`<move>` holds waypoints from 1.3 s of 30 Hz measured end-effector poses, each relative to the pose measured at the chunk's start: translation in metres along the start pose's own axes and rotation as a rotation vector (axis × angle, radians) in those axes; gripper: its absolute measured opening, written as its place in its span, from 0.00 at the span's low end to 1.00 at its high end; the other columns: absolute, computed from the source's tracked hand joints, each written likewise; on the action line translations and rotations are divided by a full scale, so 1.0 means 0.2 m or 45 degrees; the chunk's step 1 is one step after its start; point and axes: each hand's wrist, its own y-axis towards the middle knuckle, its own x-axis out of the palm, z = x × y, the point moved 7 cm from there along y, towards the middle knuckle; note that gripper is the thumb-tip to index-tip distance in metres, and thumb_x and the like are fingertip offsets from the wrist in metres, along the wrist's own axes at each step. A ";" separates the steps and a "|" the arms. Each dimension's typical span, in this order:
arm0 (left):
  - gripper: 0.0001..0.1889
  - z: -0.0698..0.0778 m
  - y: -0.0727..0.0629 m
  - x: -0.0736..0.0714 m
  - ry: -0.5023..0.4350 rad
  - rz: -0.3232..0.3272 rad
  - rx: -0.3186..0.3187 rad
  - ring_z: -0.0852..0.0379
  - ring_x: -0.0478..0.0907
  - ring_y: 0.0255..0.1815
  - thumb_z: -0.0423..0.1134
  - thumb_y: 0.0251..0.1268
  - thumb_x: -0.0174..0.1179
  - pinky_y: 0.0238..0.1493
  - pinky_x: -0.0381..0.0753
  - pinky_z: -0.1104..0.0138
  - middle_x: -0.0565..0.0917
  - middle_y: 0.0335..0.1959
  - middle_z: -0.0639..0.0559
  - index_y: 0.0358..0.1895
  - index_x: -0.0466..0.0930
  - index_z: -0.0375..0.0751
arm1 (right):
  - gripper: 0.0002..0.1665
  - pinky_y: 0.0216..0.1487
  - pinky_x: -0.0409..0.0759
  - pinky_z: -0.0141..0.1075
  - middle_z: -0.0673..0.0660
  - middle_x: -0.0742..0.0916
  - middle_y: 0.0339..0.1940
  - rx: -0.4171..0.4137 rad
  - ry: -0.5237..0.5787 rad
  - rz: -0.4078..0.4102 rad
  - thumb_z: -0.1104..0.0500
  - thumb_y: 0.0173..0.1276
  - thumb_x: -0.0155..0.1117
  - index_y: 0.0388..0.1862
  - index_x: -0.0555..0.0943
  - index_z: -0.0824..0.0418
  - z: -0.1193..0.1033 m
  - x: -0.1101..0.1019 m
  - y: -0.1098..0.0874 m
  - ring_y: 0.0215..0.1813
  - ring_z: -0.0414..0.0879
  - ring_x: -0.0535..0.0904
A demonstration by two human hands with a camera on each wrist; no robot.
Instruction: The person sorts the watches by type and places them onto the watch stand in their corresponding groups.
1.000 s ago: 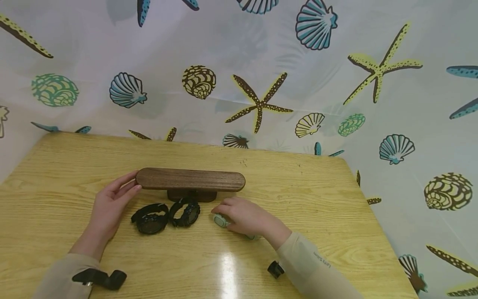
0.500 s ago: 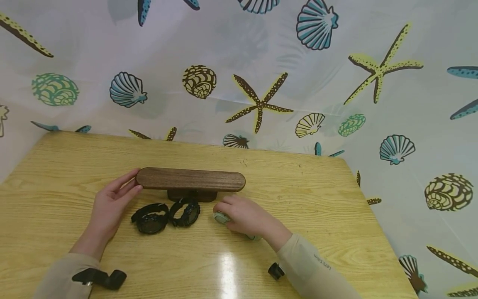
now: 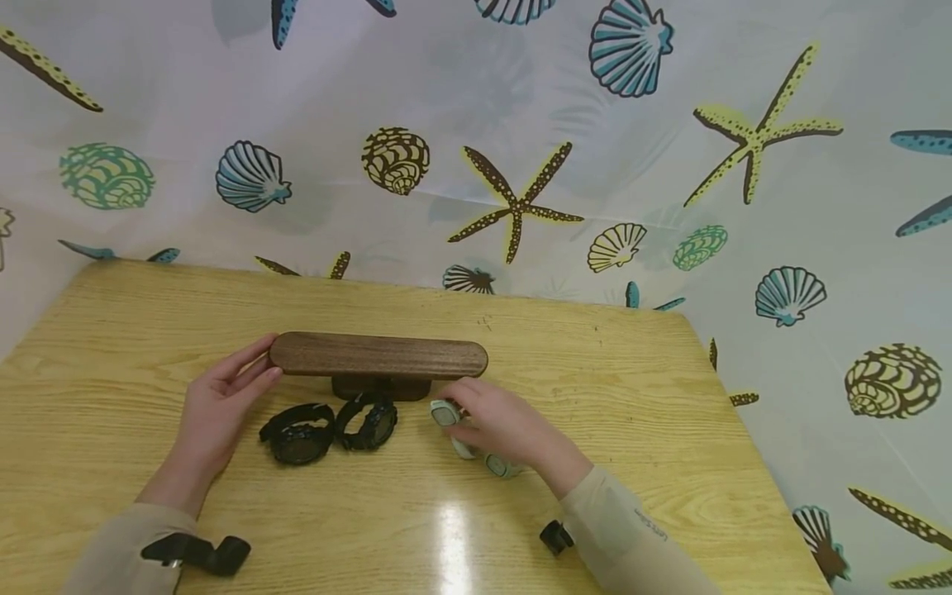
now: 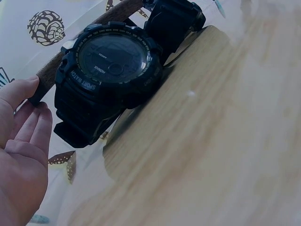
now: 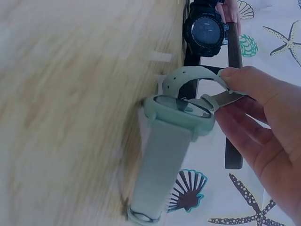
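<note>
The right hand (image 3: 502, 417) grasps a pale green watch (image 3: 445, 413) between thumb and curled fingers, just in front of the right end of a wooden stand. Its face is a small rounded oval in a smooth, matt case of the same green. Near that hand, toward the person, a second pale green watch (image 3: 499, 465) sits on the surface (image 3: 632, 397). The right wrist view shows a flat, plain green strap and a curved one pierced with holes; which watch each belongs to I cannot tell.

The left hand (image 3: 223, 401) pinches the left end of the wooden stand (image 3: 379, 355), a long dark brown bar with rounded ends and fine lengthwise grain, above a shorter dark base. In front of the bar, two black watches stand side by side: the left one (image 3: 300, 442) and the right one (image 3: 369, 424), both with chunky round cases and looped bands.

Beneath lies pale yellow wood with streaky grain and a glossy patch of light. Behind hangs white cloth (image 3: 335, 83), lightly creased, printed with shells and starfish.
</note>
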 end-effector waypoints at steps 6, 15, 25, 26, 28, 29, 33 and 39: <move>0.26 -0.01 0.00 0.00 -0.003 0.002 -0.004 0.68 0.73 0.58 0.27 0.64 0.60 0.51 0.74 0.78 0.72 0.66 0.52 0.66 0.68 0.33 | 0.23 0.48 0.79 0.30 0.54 0.82 0.48 0.111 0.059 0.045 0.57 0.66 0.66 0.58 0.74 0.64 0.04 -0.06 -0.03 0.47 0.45 0.80; 0.26 -0.01 0.01 0.00 0.006 0.007 -0.011 0.69 0.73 0.58 0.28 0.64 0.60 0.51 0.74 0.77 0.73 0.65 0.54 0.66 0.69 0.33 | 0.25 0.45 0.81 0.35 0.56 0.84 0.47 0.098 0.044 0.267 0.57 0.62 0.71 0.56 0.76 0.65 0.10 -0.20 -0.09 0.45 0.46 0.82; 0.25 -0.01 0.00 0.00 -0.018 0.008 -0.013 0.68 0.74 0.58 0.27 0.64 0.60 0.50 0.75 0.78 0.72 0.65 0.54 0.66 0.71 0.36 | 0.24 0.44 0.81 0.33 0.56 0.84 0.43 0.137 -0.006 0.431 0.59 0.59 0.73 0.53 0.77 0.65 0.25 -0.31 -0.14 0.42 0.47 0.82; 0.25 -0.01 0.00 0.00 -0.018 0.010 -0.016 0.68 0.74 0.57 0.27 0.64 0.60 0.50 0.74 0.78 0.72 0.65 0.54 0.66 0.71 0.36 | 0.24 0.44 0.81 0.34 0.57 0.84 0.43 0.145 -0.005 0.435 0.60 0.60 0.72 0.53 0.77 0.65 0.27 -0.30 -0.14 0.42 0.47 0.82; 0.26 -0.01 0.00 -0.01 -0.014 0.014 -0.023 0.68 0.74 0.57 0.27 0.64 0.60 0.50 0.75 0.78 0.72 0.65 0.54 0.66 0.70 0.36 | 0.25 0.44 0.82 0.36 0.58 0.84 0.43 0.156 0.013 0.442 0.60 0.60 0.72 0.54 0.77 0.66 0.30 -0.30 -0.13 0.42 0.49 0.82; 0.26 -0.01 0.00 -0.01 -0.010 0.015 -0.025 0.69 0.74 0.57 0.27 0.64 0.60 0.50 0.75 0.78 0.72 0.65 0.54 0.66 0.70 0.35 | 0.25 0.44 0.82 0.36 0.58 0.84 0.43 0.161 0.026 0.446 0.60 0.60 0.72 0.54 0.77 0.66 0.32 -0.29 -0.13 0.42 0.50 0.82; 0.26 -0.01 0.00 0.00 -0.005 0.012 -0.029 0.68 0.74 0.57 0.28 0.64 0.60 0.50 0.75 0.78 0.72 0.66 0.54 0.66 0.69 0.33 | 0.24 0.43 0.82 0.36 0.59 0.84 0.44 0.157 0.115 0.456 0.61 0.60 0.72 0.54 0.77 0.66 0.36 -0.26 -0.11 0.42 0.50 0.82; 0.26 0.00 0.00 0.00 -0.028 -0.005 -0.026 0.68 0.73 0.58 0.27 0.64 0.60 0.51 0.74 0.78 0.72 0.66 0.55 0.66 0.70 0.36 | 0.24 0.45 0.82 0.35 0.57 0.85 0.45 0.159 0.197 0.487 0.60 0.59 0.73 0.53 0.78 0.64 0.39 -0.22 -0.09 0.43 0.47 0.82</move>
